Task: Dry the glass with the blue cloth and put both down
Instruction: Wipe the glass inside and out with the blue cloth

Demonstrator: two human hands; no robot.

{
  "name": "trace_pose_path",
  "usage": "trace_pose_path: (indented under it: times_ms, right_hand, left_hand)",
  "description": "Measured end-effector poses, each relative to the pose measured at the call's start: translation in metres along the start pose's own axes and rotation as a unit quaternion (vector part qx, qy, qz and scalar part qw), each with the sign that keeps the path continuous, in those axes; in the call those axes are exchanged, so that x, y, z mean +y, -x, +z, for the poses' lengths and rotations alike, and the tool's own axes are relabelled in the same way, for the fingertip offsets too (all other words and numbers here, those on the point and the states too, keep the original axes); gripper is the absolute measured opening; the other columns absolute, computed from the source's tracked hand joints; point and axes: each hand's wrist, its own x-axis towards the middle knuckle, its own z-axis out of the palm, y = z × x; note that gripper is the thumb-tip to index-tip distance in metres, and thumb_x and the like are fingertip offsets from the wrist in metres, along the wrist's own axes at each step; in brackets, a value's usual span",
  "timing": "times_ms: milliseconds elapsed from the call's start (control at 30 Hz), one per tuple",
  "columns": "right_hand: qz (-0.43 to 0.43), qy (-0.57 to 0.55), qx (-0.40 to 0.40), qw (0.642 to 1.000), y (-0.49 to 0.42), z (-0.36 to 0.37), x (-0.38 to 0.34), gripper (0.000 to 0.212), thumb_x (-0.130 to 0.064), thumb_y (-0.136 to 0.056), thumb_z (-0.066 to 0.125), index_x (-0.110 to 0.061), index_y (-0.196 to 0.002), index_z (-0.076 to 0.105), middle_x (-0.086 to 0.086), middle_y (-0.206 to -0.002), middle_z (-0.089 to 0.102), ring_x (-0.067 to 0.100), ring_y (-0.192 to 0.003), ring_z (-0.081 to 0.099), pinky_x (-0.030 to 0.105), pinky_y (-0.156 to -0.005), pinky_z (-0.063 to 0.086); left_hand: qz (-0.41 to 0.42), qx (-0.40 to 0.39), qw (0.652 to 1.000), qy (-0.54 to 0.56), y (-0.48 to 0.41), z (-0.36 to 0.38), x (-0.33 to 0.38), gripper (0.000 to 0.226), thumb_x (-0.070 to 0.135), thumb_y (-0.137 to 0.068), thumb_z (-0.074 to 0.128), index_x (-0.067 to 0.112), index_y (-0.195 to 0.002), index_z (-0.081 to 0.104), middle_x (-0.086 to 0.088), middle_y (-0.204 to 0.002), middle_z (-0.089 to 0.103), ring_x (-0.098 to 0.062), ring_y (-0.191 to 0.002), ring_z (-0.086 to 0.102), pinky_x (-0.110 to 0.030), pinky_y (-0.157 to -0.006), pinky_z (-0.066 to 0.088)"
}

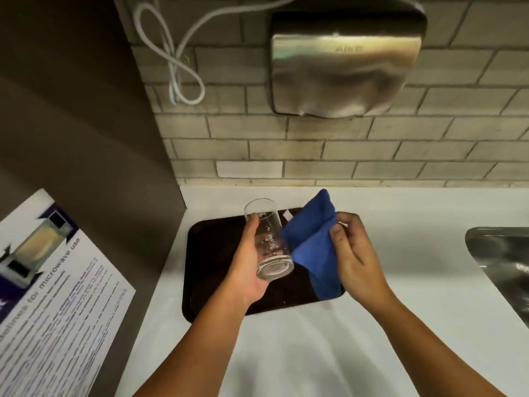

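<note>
A clear drinking glass (267, 239) is held tilted in my left hand (246, 262), its mouth pointing away towards the wall and its thick base towards me. My right hand (353, 253) grips a folded blue cloth (313, 242), which hangs down just to the right of the glass and touches its side. Both are held in the air above a dark tray (211, 259) on the white counter. Water drops show inside the glass.
A steel sink (503, 262) lies at the right edge. A metal hand dryer (343, 61) and a looped white cable (177, 67) hang on the tiled wall. A dark cabinet side with a microwave notice (51, 296) stands at the left.
</note>
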Motion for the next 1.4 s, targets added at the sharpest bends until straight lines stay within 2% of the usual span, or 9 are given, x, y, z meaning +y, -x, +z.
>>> trace_pose_path:
  times_ms: [167, 333, 533, 733, 900, 1067, 1167, 1267, 1400]
  right_hand:
    - [-0.049, 0.053, -0.095, 0.993, 0.015, 0.037, -0.004, 0.021, -0.036, -0.112, 0.045, -0.032, -0.128, 0.057, -0.021, -0.119, 0.073, 0.009, -0.107, 0.074, 0.025, -0.084, 0.058]
    - [0.049, -0.062, -0.164, 0.983, 0.022, 0.053, -0.001, 0.047, -0.040, -0.115, 0.040, -0.053, -0.160, 0.035, -0.024, -0.168, 0.040, -0.004, -0.151, 0.044, 0.027, -0.124, 0.041]
    - [-0.017, 0.054, -0.238, 0.970, 0.037, 0.056, -0.001, 0.043, -0.044, -0.114, 0.041, -0.061, -0.153, 0.044, -0.031, -0.176, 0.009, -0.019, -0.156, 0.015, 0.005, -0.122, 0.022]
    - [0.083, -0.063, -0.119, 0.987, 0.024, 0.058, -0.001, 0.045, -0.034, -0.115, 0.042, -0.040, -0.160, 0.042, -0.009, -0.165, 0.051, 0.005, -0.150, 0.049, 0.041, -0.129, 0.037]
    - [-0.070, 0.098, -0.153, 0.981, 0.030, 0.057, 0.003, 0.049, -0.038, -0.116, 0.038, -0.041, -0.165, 0.033, -0.021, -0.175, 0.028, -0.008, -0.161, 0.017, 0.012, -0.128, 0.018]
    - [0.069, -0.081, -0.096, 0.990, 0.026, 0.052, -0.001, 0.044, -0.022, -0.117, 0.040, -0.027, -0.160, 0.047, -0.018, -0.150, 0.063, -0.005, -0.137, 0.060, 0.016, -0.111, 0.049]
    - [0.021, 0.004, -0.090, 0.996, 0.045, 0.053, -0.005, 0.043, -0.033, -0.116, 0.040, -0.048, -0.157, 0.042, -0.037, -0.153, 0.054, -0.015, -0.143, 0.048, 0.006, -0.114, 0.039]
    - [-0.075, 0.094, -0.131, 0.984, 0.058, 0.053, -0.003, 0.050, -0.042, -0.116, 0.035, -0.040, -0.165, 0.032, -0.020, -0.173, 0.030, -0.011, -0.159, 0.020, 0.007, -0.124, 0.019]
    - [-0.029, 0.083, -0.104, 0.991, 0.049, 0.049, -0.005, 0.053, -0.048, -0.113, 0.030, -0.037, -0.165, 0.031, -0.017, -0.166, 0.046, -0.008, -0.153, 0.038, 0.013, -0.123, 0.033]
  left_hand:
    - [0.006, 0.031, 0.999, -0.015, 0.004, 0.006, -0.006, 0.077, 0.079, -0.103, 0.044, 0.016, -0.122, 0.084, -0.014, -0.112, 0.088, -0.031, -0.092, 0.087, -0.041, -0.079, 0.067]
    - [0.030, 0.065, 0.995, -0.064, 0.014, 0.005, -0.011, 0.058, 0.069, -0.106, 0.051, 0.023, -0.124, 0.082, -0.011, -0.106, 0.090, -0.030, -0.091, 0.088, -0.039, -0.071, 0.069]
    - [-0.010, 0.096, 0.991, -0.088, 0.017, 0.010, -0.008, 0.038, 0.048, -0.118, 0.041, 0.022, -0.131, 0.064, 0.001, -0.136, 0.075, -0.020, -0.131, 0.074, -0.039, -0.121, 0.051]
    - [0.085, 0.112, 0.981, -0.135, 0.022, 0.018, -0.006, 0.057, 0.070, -0.104, 0.057, 0.021, -0.124, 0.079, -0.013, -0.110, 0.088, -0.036, -0.101, 0.086, -0.059, -0.100, 0.066]
    - [0.103, 0.109, 0.971, -0.188, 0.021, 0.020, 0.000, 0.064, 0.077, -0.101, 0.051, 0.026, -0.118, 0.084, -0.001, -0.108, 0.089, -0.019, -0.107, 0.081, -0.039, -0.095, 0.061]
    - [0.127, 0.090, 0.972, -0.175, 0.023, 0.022, -0.005, 0.053, 0.068, -0.106, 0.054, 0.024, -0.114, 0.081, -0.008, -0.104, 0.089, -0.027, -0.095, 0.087, -0.047, -0.088, 0.069]
    - [0.172, 0.109, 0.961, -0.186, 0.023, 0.018, -0.007, 0.053, 0.067, -0.104, 0.058, 0.019, -0.117, 0.076, -0.008, -0.104, 0.088, -0.017, -0.088, 0.086, -0.029, -0.070, 0.064]
    - [0.202, 0.123, 0.952, -0.195, 0.024, 0.014, -0.008, 0.062, 0.067, -0.105, 0.056, 0.011, -0.122, 0.073, -0.011, -0.110, 0.084, -0.020, -0.099, 0.083, -0.023, -0.073, 0.057]
    - [0.195, 0.114, 0.957, -0.183, 0.029, 0.015, -0.011, 0.054, 0.067, -0.102, 0.060, 0.019, -0.126, 0.068, -0.007, -0.112, 0.084, -0.021, -0.101, 0.084, -0.033, -0.082, 0.064]
